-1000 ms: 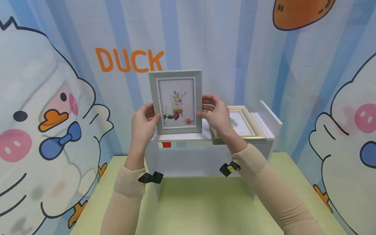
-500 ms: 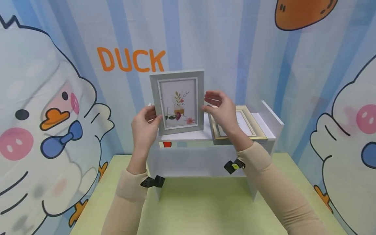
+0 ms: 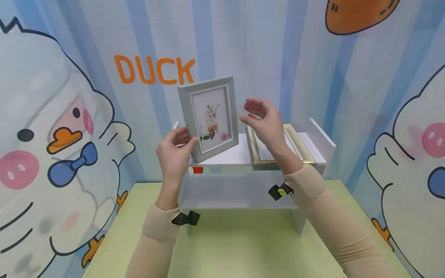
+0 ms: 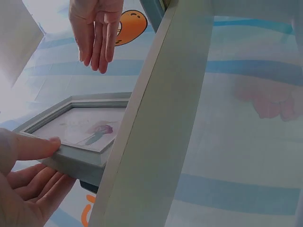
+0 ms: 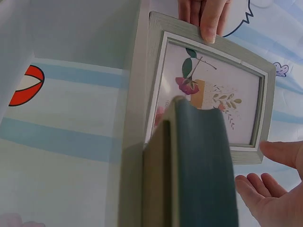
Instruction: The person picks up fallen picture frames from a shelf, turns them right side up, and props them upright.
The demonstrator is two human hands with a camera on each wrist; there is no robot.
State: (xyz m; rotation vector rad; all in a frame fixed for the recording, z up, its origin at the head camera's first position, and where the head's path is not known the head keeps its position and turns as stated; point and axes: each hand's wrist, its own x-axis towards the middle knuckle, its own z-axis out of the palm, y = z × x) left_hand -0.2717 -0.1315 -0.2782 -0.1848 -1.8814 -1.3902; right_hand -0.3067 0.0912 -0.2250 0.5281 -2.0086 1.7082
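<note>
Head view: the left hand (image 3: 174,154) pinches the lower part of the near side of the grey picture frame (image 3: 213,119), thumb on the front border and fingers behind, a grip that presumably steadies the frame while leaving its floral print uncovered. The frame stands upright, slightly tilted and turned at an angle, over the top board of the white shelf unit (image 3: 240,189), which probably takes some of its weight (contact along the lower edge cannot be confirmed). The right hand (image 3: 265,119) is raised beside the frame's far side, clear of it, fingers together and gently bent, thumb apart; it bears no load. The gold-trimmed frame (image 3: 300,144) lies face up on the same board below the right wrist; lying flat, it needs no hand to support it. Left wrist view: the thumb bears on the grey border with the other fingers underneath, confirming a two-sided hold; the right hand's fingers are extended and close together. Right wrist view: the gold-trimmed frame's edge blocks part of the foreground, and the right thumb overlaps a grey corner, an effect likely due to viewing angle.
</note>
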